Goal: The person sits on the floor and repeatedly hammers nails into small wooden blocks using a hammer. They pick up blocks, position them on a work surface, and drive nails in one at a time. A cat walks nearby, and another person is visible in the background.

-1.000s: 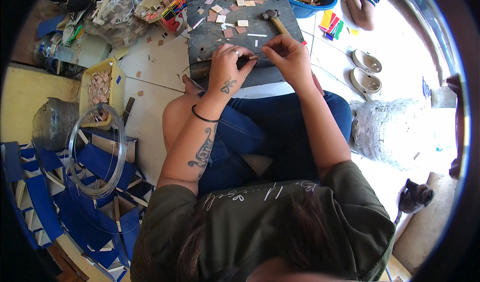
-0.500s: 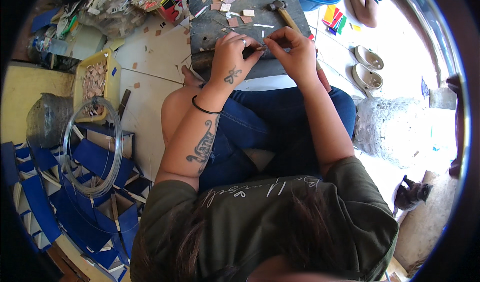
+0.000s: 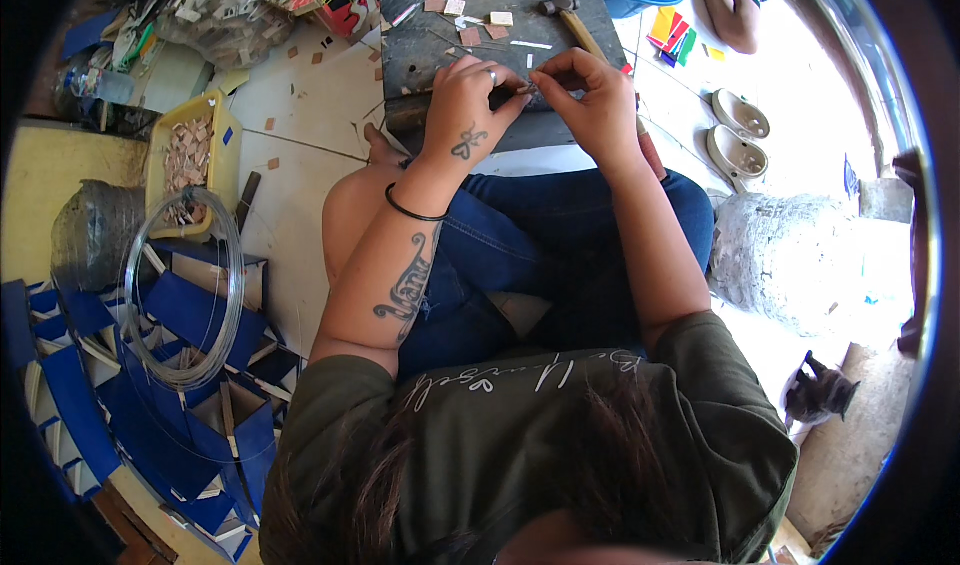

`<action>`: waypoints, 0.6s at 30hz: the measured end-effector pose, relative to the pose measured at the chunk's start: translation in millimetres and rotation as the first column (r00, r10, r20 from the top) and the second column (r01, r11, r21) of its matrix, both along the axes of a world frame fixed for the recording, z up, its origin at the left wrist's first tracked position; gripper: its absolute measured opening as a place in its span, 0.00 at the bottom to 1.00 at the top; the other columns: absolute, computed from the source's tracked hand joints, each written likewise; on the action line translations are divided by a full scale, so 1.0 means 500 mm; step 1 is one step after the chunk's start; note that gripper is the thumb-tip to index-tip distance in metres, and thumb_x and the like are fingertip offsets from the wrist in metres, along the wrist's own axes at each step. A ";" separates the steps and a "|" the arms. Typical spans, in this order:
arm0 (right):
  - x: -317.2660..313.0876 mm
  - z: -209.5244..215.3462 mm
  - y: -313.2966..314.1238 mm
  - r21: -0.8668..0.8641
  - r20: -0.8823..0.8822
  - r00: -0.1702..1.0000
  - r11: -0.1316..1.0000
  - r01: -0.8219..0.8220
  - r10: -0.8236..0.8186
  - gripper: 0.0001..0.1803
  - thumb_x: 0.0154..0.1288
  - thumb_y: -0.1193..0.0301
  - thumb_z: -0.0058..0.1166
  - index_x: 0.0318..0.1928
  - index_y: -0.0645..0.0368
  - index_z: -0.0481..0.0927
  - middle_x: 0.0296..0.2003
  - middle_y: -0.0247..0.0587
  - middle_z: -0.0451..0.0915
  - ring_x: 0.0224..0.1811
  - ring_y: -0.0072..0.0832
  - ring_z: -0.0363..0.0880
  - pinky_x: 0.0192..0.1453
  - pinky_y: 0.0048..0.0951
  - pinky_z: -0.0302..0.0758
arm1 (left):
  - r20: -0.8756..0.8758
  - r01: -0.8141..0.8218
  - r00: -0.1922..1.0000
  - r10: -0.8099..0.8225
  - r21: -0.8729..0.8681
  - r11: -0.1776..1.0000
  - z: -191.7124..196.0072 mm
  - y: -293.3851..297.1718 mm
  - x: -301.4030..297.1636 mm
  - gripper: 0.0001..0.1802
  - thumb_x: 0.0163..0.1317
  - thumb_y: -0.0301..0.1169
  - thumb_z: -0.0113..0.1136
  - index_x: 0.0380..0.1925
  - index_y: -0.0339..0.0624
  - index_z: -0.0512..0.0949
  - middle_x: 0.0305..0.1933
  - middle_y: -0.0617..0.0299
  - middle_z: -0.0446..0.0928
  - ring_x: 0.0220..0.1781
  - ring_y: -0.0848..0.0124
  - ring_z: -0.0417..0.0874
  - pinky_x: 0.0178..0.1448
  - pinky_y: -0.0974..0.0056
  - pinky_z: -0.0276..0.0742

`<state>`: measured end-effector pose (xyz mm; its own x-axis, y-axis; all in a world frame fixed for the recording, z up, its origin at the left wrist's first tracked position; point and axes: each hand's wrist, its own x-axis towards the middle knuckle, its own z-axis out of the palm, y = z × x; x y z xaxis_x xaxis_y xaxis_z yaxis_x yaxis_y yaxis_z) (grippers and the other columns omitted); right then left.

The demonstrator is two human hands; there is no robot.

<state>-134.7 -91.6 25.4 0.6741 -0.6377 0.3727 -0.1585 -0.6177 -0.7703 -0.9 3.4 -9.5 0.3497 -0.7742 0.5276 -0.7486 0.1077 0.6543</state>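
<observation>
Over the near edge of a dark worn bench (image 3: 425,68), my left hand (image 3: 470,100) is closed in a pinch, thumb against fingers. My right hand (image 3: 590,100) pinches just beside it, its fingertips almost meeting the left ones. Something tiny seems to be between them, too small to make out. Beyond my hands, several small flat square pieces (image 3: 470,37), brown and pale, lie scattered on the bench. Thin wire-like strands lie there too. A hammer (image 3: 575,27) with a wooden handle rests on the bench's right side, past my right hand.
To the left are a yellow basket (image 3: 232,125) of small pieces, a coil of clear line (image 3: 235,295) and several blue boxes (image 3: 200,420). On the right lie a pair of sandals (image 3: 738,155), a wrapped bundle (image 3: 770,255) and a dark cat (image 3: 822,393). Another person's leg (image 3: 735,15) shows at far right.
Both hands stay pinched together at nearly the same spot, with only slight finger movement. The view has shifted a little; the things on the bench look unmoved.
</observation>
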 end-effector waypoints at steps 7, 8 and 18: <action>0.000 0.000 0.000 -0.092 -0.032 0.999 0.996 -0.018 0.015 0.05 0.57 0.76 0.62 0.33 0.63 0.80 0.28 0.36 0.83 0.33 0.22 0.84 0.40 0.23 0.78 | 0.001 0.001 1.000 -0.001 0.006 1.000 0.001 0.001 0.001 0.06 0.49 0.31 0.68 0.25 0.44 0.81 0.29 0.65 0.80 0.39 0.63 0.77 0.47 0.57 0.66; 0.001 0.000 0.000 -0.100 -0.041 0.999 0.995 -0.018 0.013 0.05 0.57 0.76 0.62 0.33 0.63 0.80 0.28 0.37 0.83 0.33 0.23 0.84 0.40 0.23 0.78 | 0.009 -0.001 1.000 0.001 -0.008 1.000 0.001 0.001 -0.001 0.06 0.49 0.31 0.67 0.25 0.44 0.81 0.29 0.65 0.80 0.39 0.62 0.77 0.47 0.57 0.67; -0.005 0.009 -0.015 -0.197 -0.072 0.997 0.980 -0.038 0.024 0.11 0.54 0.70 0.63 0.36 0.62 0.81 0.33 0.46 0.81 0.38 0.37 0.82 0.41 0.34 0.77 | -0.113 0.000 0.994 -0.013 -0.120 0.993 0.003 -0.015 -0.023 0.05 0.52 0.26 0.65 0.24 0.37 0.79 0.27 0.56 0.78 0.31 0.58 0.78 0.36 0.58 0.71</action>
<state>-137.4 -98.9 30.0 0.7206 -0.5344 0.4418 -0.1852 -0.7624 -0.6201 -12.2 -4.4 -7.8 0.4075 -0.7103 0.5739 -0.6694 0.1951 0.7168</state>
